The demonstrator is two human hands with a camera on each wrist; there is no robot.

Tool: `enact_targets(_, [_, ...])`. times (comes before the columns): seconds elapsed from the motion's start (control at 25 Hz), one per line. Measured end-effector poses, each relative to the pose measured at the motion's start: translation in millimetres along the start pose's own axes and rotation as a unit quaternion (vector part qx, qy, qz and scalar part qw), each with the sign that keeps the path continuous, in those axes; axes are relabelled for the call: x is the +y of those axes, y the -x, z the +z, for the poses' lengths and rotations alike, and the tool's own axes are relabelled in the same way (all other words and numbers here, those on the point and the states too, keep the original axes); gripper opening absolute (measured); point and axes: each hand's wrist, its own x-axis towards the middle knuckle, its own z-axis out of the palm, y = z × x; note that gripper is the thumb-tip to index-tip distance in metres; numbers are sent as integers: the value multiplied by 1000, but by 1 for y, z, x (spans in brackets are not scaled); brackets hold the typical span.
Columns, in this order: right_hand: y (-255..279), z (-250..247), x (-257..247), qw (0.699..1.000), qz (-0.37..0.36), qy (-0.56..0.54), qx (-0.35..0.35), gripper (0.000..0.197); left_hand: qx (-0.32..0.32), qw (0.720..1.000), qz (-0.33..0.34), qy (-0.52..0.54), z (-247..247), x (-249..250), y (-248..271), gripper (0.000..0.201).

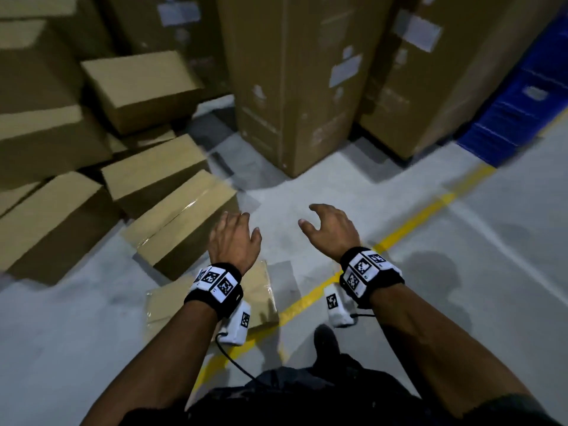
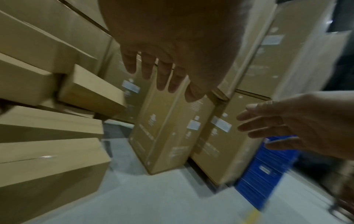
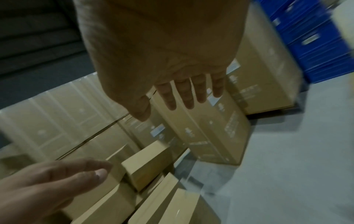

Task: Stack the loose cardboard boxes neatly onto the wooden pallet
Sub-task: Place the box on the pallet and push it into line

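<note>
1. While both arms reach forward over the grey concrete floor, the left hand and the right hand hold nothing; each grip is wide, fingers loosely spread.
2. Directly under the left hand, a tape-sealed brown cardboard box lies tilted on the floor, with a flat taped cardboard box nearer the person, beneath the left wrist.
3. Further loose brown cardboard boxes lie jumbled in a heap to the left.
4. Tall upright brown cartons with white labels stand ahead, with blue plastic crates stacked at the right.
5. A yellow painted line crosses the floor below the right hand.
</note>
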Motion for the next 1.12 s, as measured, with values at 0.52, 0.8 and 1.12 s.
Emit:
enact_targets(0.52, [-113,16,-99,926,-307,70,-206,57,93,929,-355,45,-18,-32,32,49])
enact_targets(0.8, [-107,69,-177,889,-371,84,-254,58,118,879,-454,87,-8,-98,61,52])
enact_targets(1.12, [-126,130,-245,806,-460,117,-354,62,211,757,-592,178,8,-126,70,56])
